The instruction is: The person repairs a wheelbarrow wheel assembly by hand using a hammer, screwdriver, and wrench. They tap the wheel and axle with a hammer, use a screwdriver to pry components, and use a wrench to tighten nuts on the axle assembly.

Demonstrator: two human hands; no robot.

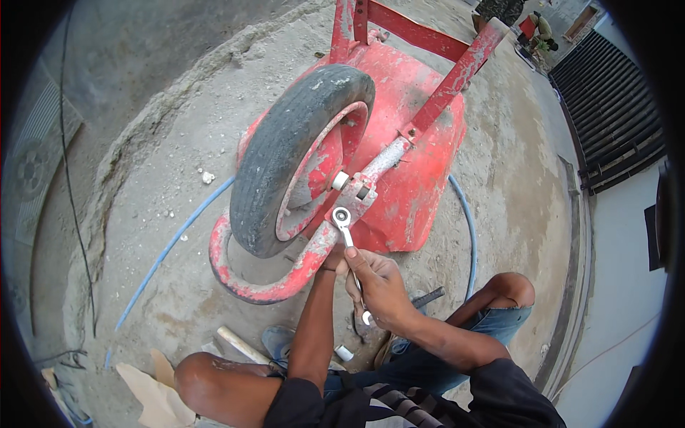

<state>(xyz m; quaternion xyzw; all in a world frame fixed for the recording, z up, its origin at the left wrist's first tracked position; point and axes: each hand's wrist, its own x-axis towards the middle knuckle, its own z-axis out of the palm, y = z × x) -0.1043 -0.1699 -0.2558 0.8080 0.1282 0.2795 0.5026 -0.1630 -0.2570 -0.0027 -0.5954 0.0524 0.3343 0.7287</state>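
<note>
A red, paint-worn wheelbarrow (pixel 421 171) lies upside down on the ground in front of me, its black-tyred wheel (pixel 260 171) facing up. My right hand (pixel 383 285) is closed around a combination wrench (pixel 347 234). The wrench's ring end sits over the fastener at the axle bracket (pixel 355 200), and its open end sticks out below my fingers. My left hand (pixel 335 260) reaches under the bracket beside the curved red tube (pixel 285 284). Its fingers are hidden behind the tube and my right hand, so what they touch does not show.
A blue hose (pixel 175 242) passes under the wheelbarrow. Near my feet are a hammer-like tool (pixel 426 297), a small white cylinder (pixel 344 352), a pale pipe (pixel 242 345) and torn cardboard (pixel 153 396). A black gate (pixel 606 107) stands at right; people (pixel 539 32) are far back.
</note>
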